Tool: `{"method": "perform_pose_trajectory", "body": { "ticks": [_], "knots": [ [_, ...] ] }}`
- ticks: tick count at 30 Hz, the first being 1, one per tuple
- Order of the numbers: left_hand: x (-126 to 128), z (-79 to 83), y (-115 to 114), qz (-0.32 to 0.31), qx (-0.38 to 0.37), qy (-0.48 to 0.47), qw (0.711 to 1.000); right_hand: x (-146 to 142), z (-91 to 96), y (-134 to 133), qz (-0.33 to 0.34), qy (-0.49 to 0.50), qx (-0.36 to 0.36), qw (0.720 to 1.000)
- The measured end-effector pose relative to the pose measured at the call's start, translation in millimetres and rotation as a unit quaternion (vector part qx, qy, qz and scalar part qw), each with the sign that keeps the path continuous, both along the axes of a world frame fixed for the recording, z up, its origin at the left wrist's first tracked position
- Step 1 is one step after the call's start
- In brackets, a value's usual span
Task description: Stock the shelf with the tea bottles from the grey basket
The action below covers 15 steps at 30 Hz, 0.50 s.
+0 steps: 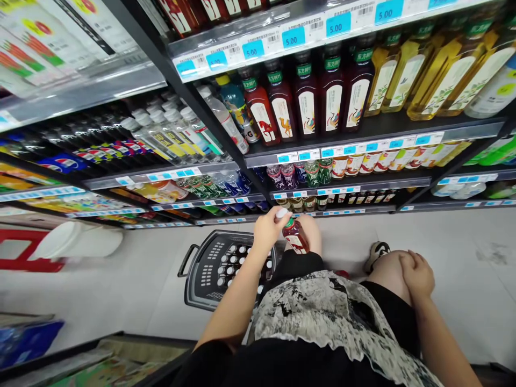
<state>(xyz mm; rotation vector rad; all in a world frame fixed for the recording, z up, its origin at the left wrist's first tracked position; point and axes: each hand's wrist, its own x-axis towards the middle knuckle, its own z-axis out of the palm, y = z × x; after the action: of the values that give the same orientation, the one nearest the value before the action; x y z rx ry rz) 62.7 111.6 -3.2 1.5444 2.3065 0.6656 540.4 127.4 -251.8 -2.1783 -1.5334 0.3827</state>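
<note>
My left hand is closed around the white-capped neck of a tea bottle. The bottle holds dark red drink and has a green neck band and a pale label; it tilts in front of my bent left knee. Beside that knee, on the floor, stands a black plastic basket with many white-capped bottles packed upright in it. My forearm hides part of the basket. My right hand lies over my right knee, fingers spread and holding nothing.
Shelves of drinks rise ahead, with similar dark tea bottles above blue price tags. Cola bottles fill shelves to the left. A white bucket and a red frame are on the left; a low bin lies nearby.
</note>
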Motion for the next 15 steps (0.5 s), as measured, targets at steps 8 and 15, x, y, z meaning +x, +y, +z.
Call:
{"method": "perform_pose_trajectory", "body": {
  "ticks": [8,15],
  "knots": [
    [14.1,-21.8,32.5,-0.023,0.104,-0.027,0.994,-0.1,-0.7,1.0,0.0,0.005,-0.008,1.0],
    [22.0,-78.9,49.6,-0.045,0.139,-0.335,0.931,6.9,-6.6,1.0,0.007,0.02,-0.007,1.0]
  ]
}}
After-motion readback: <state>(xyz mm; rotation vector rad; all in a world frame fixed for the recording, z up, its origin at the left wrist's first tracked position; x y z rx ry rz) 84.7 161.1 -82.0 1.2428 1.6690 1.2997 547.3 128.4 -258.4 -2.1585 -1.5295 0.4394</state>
